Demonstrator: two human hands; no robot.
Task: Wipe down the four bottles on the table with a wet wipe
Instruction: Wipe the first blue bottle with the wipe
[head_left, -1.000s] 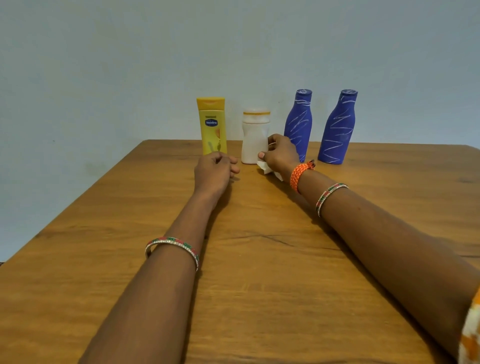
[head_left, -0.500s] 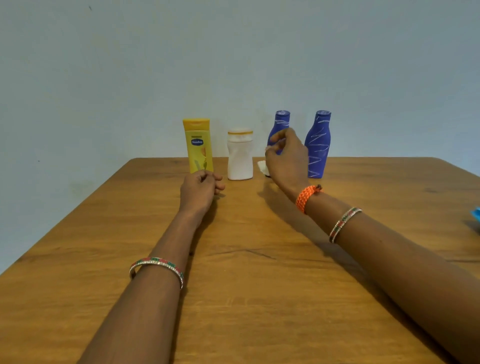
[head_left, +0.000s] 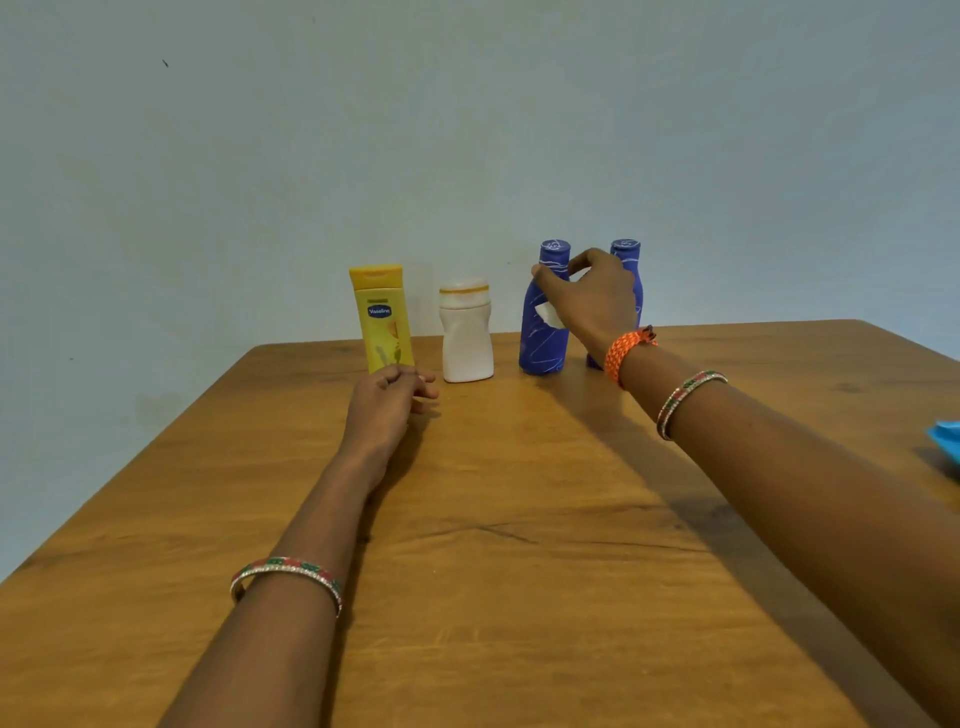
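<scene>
Four bottles stand in a row at the table's far edge: a yellow lotion bottle (head_left: 383, 319), a white bottle (head_left: 466, 338), and two blue bottles (head_left: 543, 338) (head_left: 627, 260). My right hand (head_left: 589, 301) is raised against the neck of the left blue bottle, fingers curled around it, with a white wet wipe (head_left: 548, 316) tucked under the palm. It partly hides the right blue bottle. My left hand (head_left: 387, 402) rests on the table in front of the yellow bottle, fingers loosely curled, holding nothing.
The wooden table (head_left: 493, 545) runs up to a plain pale wall. A blue object (head_left: 946, 441) lies at the right edge of the view, cut off by the frame.
My right hand has lifted off the table beside the white bottle and moved right and up onto the left blue bottle, carrying the wipe. The left hand has stayed put.
</scene>
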